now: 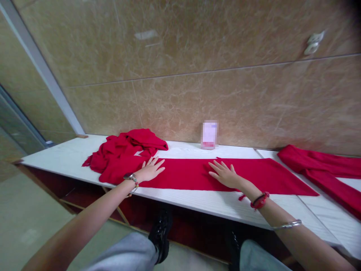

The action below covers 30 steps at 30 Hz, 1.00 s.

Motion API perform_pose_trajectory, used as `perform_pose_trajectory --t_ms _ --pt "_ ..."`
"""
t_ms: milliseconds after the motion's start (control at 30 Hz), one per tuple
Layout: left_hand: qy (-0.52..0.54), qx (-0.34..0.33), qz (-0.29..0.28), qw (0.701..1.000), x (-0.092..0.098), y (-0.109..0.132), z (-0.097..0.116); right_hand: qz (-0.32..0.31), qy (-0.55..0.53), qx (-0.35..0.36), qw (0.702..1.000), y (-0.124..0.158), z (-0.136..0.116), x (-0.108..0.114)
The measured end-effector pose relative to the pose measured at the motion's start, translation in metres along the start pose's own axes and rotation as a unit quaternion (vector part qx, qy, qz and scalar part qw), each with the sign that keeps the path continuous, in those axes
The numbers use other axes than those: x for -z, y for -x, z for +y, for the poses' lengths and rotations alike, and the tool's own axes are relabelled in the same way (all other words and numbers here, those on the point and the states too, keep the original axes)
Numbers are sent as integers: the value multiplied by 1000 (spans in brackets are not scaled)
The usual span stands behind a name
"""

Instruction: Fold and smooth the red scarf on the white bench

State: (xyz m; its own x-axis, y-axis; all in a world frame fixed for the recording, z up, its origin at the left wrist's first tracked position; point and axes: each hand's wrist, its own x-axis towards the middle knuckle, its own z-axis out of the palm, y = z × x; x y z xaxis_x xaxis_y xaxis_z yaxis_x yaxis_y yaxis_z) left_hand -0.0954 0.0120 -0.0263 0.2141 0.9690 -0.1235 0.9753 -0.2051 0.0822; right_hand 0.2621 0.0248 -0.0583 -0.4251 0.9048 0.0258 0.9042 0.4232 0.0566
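Note:
A red scarf (183, 173) lies spread in a long flat strip along a white tabletop (180, 199). My left hand (149, 170) rests flat on its left part, fingers spread. Further right, my right hand (224, 174) also lies on the cloth with its fingers apart. Neither hand grips anything. To the left, the strip runs into a crumpled heap of red cloth (124, 146) with a fringe at its edge. Whether heap and strip are one piece I cannot tell. The strip's right end is cut by a slanting edge.
Another red cloth (316, 162) lies folded at the right. A phone-like upright object (209, 134), blurred out, leans near the tiled wall (180, 94). Open shelves (84, 199) sit under the tabletop. A black shoe (161, 235) is below the front edge.

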Motion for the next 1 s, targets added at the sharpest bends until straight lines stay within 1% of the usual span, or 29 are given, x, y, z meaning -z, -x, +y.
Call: perform_pose_trajectory --t_ms 67,100,133,200,300,433,500,533,567,600,633,667,733,800,867,933,1000 --pt "-1 -53 24 998 -6 -12 20 9 -19 -82 996 6 25 1" --pt "-5 -73 28 997 -10 -17 28 3 -18 -104 994 10 37 1" --pt "-11 -85 30 996 -13 -21 34 -9 -10 -110 994 15 48 1" --pt "-22 -98 41 994 -18 -25 38 -43 15 -89 995 24 65 0" --pt "-27 -105 49 993 -22 -25 31 -71 46 -61 995 34 74 -2" --pt "-24 -81 31 996 -17 -24 13 -75 55 -60 994 36 71 1" --pt "-30 -65 24 997 -10 -25 2 -70 47 -89 992 31 65 7" --pt "-38 -63 29 997 -4 -27 -5 -53 44 -113 991 28 59 12" --pt "-48 -69 37 996 2 -29 -12 -25 39 -130 990 24 50 18" --pt "-56 -82 45 994 9 -32 -19 10 30 -132 991 19 38 26" --pt "-63 -98 53 992 16 -35 -27 52 18 -114 992 14 21 34" --pt "-68 -113 56 990 22 -39 -34 83 -4 -60 995 9 1 42" --pt "-70 -125 50 988 33 -47 -46 109 -74 75 988 2 -48 58" --pt "-75 -117 40 990 39 -55 -53 106 -89 157 978 -3 -102 68" --pt "-77 -114 35 990 39 -62 -56 96 -62 200 973 -6 -149 70" --pt "-70 -119 39 990 37 -69 -56 83 -32 219 972 -9 -182 67" --pt "-56 -122 45 990 33 -75 -55 80 -1 224 971 -12 -199 61"
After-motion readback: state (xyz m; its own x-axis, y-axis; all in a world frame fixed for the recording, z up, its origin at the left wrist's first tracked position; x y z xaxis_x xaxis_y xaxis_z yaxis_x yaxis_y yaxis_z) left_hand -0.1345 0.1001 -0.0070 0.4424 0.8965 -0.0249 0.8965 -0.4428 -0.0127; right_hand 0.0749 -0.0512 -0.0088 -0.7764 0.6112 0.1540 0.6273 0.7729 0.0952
